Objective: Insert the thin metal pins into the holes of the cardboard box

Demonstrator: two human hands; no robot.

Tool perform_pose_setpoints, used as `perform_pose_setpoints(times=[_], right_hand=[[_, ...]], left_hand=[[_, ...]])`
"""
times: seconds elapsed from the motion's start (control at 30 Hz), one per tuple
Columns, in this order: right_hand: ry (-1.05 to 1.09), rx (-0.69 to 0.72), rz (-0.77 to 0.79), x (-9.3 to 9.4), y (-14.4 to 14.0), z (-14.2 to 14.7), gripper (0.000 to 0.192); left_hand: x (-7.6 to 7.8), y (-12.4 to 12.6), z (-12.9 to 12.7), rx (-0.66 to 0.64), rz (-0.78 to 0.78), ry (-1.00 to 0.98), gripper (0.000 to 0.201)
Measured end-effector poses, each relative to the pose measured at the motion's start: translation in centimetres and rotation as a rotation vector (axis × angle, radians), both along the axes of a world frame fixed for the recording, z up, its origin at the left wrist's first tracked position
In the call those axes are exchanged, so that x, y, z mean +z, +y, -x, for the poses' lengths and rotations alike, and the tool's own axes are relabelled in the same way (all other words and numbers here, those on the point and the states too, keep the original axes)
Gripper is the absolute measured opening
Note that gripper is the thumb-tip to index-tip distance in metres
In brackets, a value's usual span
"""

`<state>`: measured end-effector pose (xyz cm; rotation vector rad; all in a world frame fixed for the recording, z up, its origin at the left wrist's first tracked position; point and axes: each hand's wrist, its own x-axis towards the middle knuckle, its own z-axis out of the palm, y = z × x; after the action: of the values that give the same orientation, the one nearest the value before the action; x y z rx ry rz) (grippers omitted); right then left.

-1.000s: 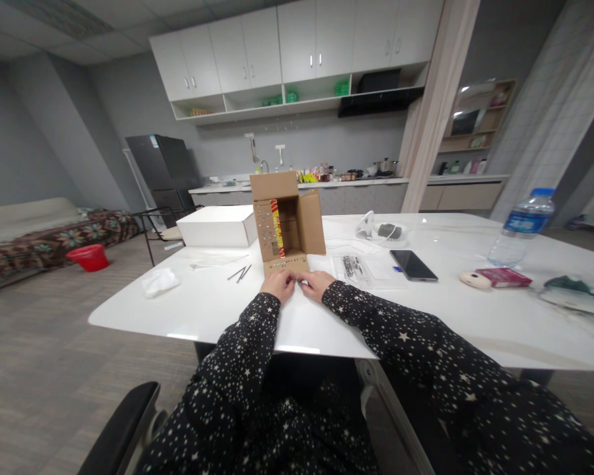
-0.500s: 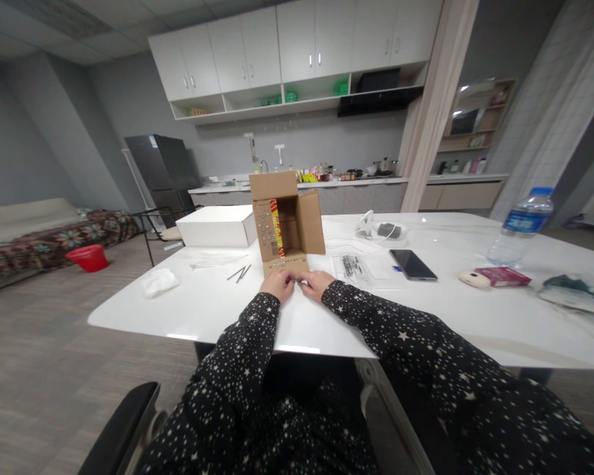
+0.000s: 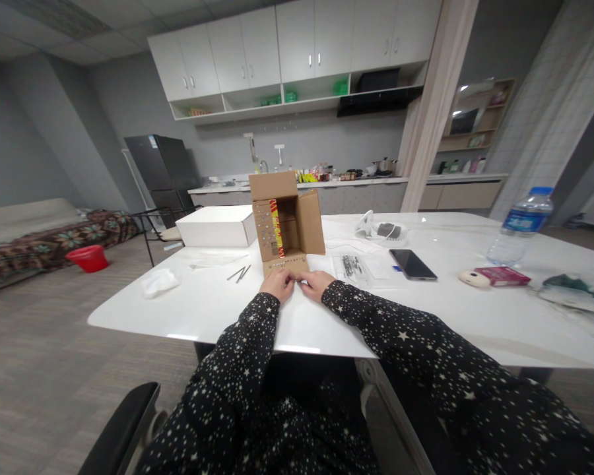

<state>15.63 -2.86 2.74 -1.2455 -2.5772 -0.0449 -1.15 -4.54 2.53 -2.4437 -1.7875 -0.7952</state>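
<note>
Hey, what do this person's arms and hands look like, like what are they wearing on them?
Both arms are covered by long black fabric sleeves scattered with small white stars, reaching down to the wrists. The left hand and right hand are bare: no gloves show, and any rings or a watch are too small to tell. The same star-printed fabric covers the lap below.

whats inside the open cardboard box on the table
Inside the cardboard box, a red and yellow printed strip lines the left wall beside rows of small pale items. The back is shadowed, and its floor cannot be seen.
</note>
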Motion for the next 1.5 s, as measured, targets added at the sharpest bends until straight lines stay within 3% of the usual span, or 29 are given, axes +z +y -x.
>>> perform_pose_setpoints(times=[1.5], right_hand=[[-0.010,0.001,0.010,0.28,-0.25,-0.09,0.031]], left_hand=[[0.05,-0.07,0.03,0.008,0.006,0.006,0.019]])
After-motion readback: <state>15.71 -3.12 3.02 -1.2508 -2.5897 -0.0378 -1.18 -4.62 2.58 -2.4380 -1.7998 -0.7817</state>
